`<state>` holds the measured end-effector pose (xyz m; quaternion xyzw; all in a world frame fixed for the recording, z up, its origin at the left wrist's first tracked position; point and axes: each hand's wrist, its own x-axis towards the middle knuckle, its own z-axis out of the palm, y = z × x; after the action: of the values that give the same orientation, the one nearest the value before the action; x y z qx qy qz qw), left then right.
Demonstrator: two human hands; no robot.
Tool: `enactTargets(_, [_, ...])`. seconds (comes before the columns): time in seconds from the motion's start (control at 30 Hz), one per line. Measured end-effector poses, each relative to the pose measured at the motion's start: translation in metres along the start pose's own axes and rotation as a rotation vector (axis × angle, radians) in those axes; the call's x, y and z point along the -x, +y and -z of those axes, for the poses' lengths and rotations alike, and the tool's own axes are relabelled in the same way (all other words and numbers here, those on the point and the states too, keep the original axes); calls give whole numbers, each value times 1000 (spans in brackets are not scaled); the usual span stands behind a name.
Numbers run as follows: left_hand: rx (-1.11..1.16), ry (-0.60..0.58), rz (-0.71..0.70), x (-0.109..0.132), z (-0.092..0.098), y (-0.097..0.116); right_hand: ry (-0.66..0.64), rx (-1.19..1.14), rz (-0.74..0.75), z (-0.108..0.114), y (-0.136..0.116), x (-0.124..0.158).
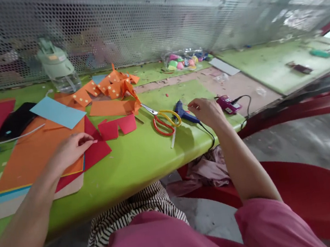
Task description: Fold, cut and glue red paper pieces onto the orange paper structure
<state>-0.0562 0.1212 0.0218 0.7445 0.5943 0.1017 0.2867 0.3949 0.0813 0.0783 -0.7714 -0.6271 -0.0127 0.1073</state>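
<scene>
My left hand is over the stacked orange paper and red paper, thumb and fingers pinched together. A tiny pinkish bit shows at the fingertips, too small to name. To its right lies a notched red paper piece. My right hand has its fingers curled together beside a blue glue gun; whatever they hold, if anything, is hidden. Scissors with red and yellow handles rest left of the glue gun, near a glue stick.
Orange paper strips with pale dots lie behind, near a light blue sheet and a water bottle. A bag of colored pompoms is at the back. A purple corded device sits right; a red chair is below.
</scene>
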Motion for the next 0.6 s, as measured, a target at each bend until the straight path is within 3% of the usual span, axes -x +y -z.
enactTargets(0.2, [-14, 11, -36, 1, -1, -3, -101, 80, 28, -20, -1, 7])
enactTargets(0.33, [6, 39, 12, 1, 1, 2, -172, 111, 50, -31, 3, -1])
enactTargets(0.43, [-21, 57, -18, 0, 1, 3, -177, 113, 85, -33, 9, -6])
enactTargets(0.6, [23, 50, -29, -3, 0, 0, -177, 111, -6, -25, 30, -6])
